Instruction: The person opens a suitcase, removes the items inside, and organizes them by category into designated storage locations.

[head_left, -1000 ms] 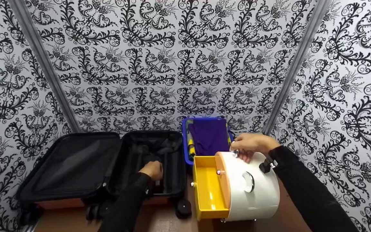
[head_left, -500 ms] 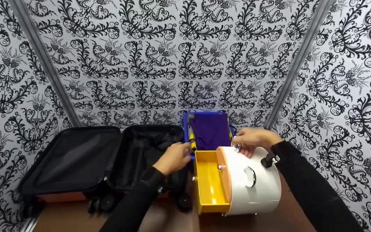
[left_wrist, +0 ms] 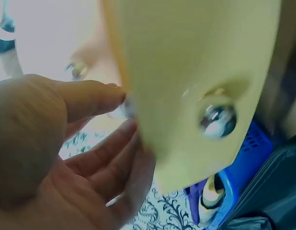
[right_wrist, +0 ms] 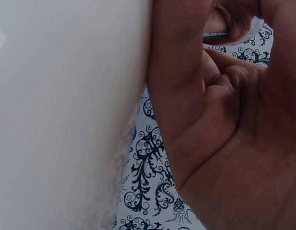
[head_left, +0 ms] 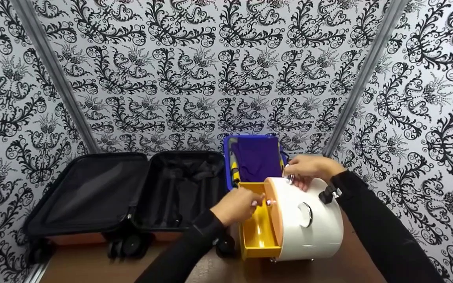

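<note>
My left hand (head_left: 237, 206) is over the open yellow drawer (head_left: 260, 252) of a rounded white storage box (head_left: 309, 239). In the left wrist view, thumb and fingers pinch a small pale shiny thing (left_wrist: 125, 108), mostly hidden and blurred. Beside them is the drawer's front (left_wrist: 196, 57) with its round metal knob (left_wrist: 219, 120). My right hand (head_left: 309, 168) grips a chrome fitting (head_left: 290, 179) on the box's far top edge; in the right wrist view the curled fingers (right_wrist: 234, 21) partly hide this metal. A second knob (head_left: 268, 202) sits on the peach front.
Left of the box lies an opened black-lined suitcase (head_left: 89, 192) with straps inside and wheels (head_left: 132, 245) toward me. Behind the box stands a blue basket (head_left: 226, 157) with a folded purple cloth (head_left: 256, 157). The patterned wall (head_left: 195, 78) rises behind.
My left hand has come out of the suitcase and moved right, past the basket's near side, to over the yellow drawer. My right hand stays on the box's chrome fitting.
</note>
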Demonstrator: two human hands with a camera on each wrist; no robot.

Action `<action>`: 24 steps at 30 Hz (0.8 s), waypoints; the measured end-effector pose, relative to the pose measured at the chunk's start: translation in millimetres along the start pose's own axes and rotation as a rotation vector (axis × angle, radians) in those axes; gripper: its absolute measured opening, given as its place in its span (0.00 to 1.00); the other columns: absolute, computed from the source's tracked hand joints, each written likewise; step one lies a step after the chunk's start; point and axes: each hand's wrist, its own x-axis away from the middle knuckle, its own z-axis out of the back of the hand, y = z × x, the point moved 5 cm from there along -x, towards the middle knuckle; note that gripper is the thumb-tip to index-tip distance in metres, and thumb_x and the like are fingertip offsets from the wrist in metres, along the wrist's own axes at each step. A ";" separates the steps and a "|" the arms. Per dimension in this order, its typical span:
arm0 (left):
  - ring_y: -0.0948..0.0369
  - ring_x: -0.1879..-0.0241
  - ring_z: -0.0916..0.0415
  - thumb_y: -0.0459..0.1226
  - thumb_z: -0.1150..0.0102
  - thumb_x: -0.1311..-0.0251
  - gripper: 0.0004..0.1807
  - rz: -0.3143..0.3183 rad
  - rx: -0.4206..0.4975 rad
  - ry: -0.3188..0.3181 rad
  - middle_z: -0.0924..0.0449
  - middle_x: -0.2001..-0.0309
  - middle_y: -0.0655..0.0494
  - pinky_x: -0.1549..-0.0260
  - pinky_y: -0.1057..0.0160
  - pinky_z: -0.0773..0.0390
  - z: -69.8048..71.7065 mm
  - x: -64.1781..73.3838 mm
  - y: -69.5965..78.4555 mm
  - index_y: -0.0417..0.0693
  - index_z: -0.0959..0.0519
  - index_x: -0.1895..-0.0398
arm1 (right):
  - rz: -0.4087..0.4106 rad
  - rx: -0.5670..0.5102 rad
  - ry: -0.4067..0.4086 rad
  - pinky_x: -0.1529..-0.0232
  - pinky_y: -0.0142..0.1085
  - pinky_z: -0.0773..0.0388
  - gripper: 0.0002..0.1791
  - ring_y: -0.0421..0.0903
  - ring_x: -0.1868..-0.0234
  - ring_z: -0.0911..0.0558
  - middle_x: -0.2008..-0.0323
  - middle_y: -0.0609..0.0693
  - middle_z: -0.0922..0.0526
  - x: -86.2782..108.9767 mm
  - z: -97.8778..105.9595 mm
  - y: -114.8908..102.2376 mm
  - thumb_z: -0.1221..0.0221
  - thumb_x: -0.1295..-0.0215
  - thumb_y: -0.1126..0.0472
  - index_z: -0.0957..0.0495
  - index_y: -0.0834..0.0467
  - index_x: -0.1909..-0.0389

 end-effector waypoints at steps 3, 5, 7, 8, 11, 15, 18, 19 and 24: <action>0.59 0.58 0.09 0.38 0.34 0.29 0.11 0.006 -0.183 -0.022 0.05 0.59 0.65 0.49 0.54 0.22 -10.9 -0.4 8.3 0.65 0.06 0.55 | -0.001 -0.001 0.002 0.70 0.34 0.14 0.20 0.41 0.75 0.17 0.69 0.51 0.13 0.5 2.3 -0.5 0.37 0.22 0.47 0.16 0.62 0.50; 0.60 0.60 0.10 0.38 0.32 0.32 0.10 0.011 -0.254 -0.025 0.05 0.62 0.66 0.48 0.53 0.26 -16.5 -0.4 12.0 0.67 0.06 0.58 | 0.002 -0.001 0.006 0.70 0.34 0.14 0.20 0.42 0.75 0.17 0.69 0.51 0.13 0.4 3.3 -0.9 0.38 0.21 0.46 0.16 0.61 0.50; 0.61 0.62 0.11 0.38 0.30 0.34 0.09 0.009 -0.285 -0.024 0.06 0.66 0.66 0.47 0.53 0.28 -20.3 -0.4 14.7 0.66 0.06 0.63 | 0.006 0.001 0.009 0.70 0.34 0.14 0.19 0.42 0.75 0.17 0.68 0.51 0.13 -0.3 3.8 -0.9 0.39 0.20 0.47 0.15 0.61 0.50; 0.60 0.63 0.12 0.38 0.30 0.36 0.08 0.007 -0.293 -0.023 0.07 0.68 0.65 0.46 0.52 0.28 -21.9 -0.5 15.5 0.65 0.07 0.66 | 0.007 0.000 0.012 0.70 0.34 0.14 0.19 0.42 0.75 0.17 0.68 0.51 0.13 -0.8 3.8 -0.8 0.39 0.20 0.47 0.15 0.61 0.50; 0.60 0.66 0.14 0.39 0.27 0.39 0.07 -0.003 -0.287 -0.044 0.09 0.71 0.64 0.43 0.50 0.28 -27.0 -1.5 16.2 0.64 0.08 0.71 | 0.004 0.002 0.016 0.70 0.35 0.13 0.19 0.42 0.75 0.17 0.68 0.51 0.13 -1.4 3.3 0.5 0.39 0.20 0.47 0.15 0.61 0.50; 0.59 0.64 0.13 0.41 0.26 0.40 0.05 0.006 -0.260 -0.139 0.08 0.69 0.64 0.38 0.46 0.29 -36.4 -2.7 14.2 0.65 0.07 0.68 | -0.005 -0.002 0.018 0.70 0.35 0.13 0.19 0.42 0.76 0.17 0.69 0.51 0.13 -1.1 1.6 2.4 0.37 0.22 0.47 0.16 0.60 0.50; 0.59 0.61 0.13 0.42 0.26 0.41 0.05 0.023 -0.258 -0.198 0.07 0.66 0.64 0.34 0.45 0.29 -40.3 -2.3 12.8 0.67 0.06 0.64 | -0.005 -0.004 0.015 0.70 0.35 0.13 0.19 0.42 0.76 0.17 0.69 0.51 0.13 -1.0 0.3 2.7 0.37 0.23 0.47 0.16 0.60 0.51; 0.59 0.61 0.12 0.43 0.26 0.41 0.06 0.024 -0.263 -0.204 0.07 0.66 0.63 0.33 0.44 0.30 -40.5 -2.0 12.6 0.67 0.06 0.63 | -0.001 0.001 0.012 0.70 0.34 0.13 0.20 0.42 0.75 0.17 0.69 0.51 0.13 -0.8 0.0 2.6 0.37 0.22 0.46 0.15 0.61 0.51; 0.57 0.60 0.13 0.46 0.25 0.41 0.02 0.026 -0.242 -0.116 0.08 0.68 0.63 0.36 0.46 0.29 -29.3 -1.9 10.4 0.65 0.07 0.66 | 0.006 0.009 0.015 0.71 0.35 0.13 0.19 0.41 0.76 0.17 0.70 0.51 0.13 0.7 0.4 2.1 0.37 0.23 0.47 0.15 0.61 0.52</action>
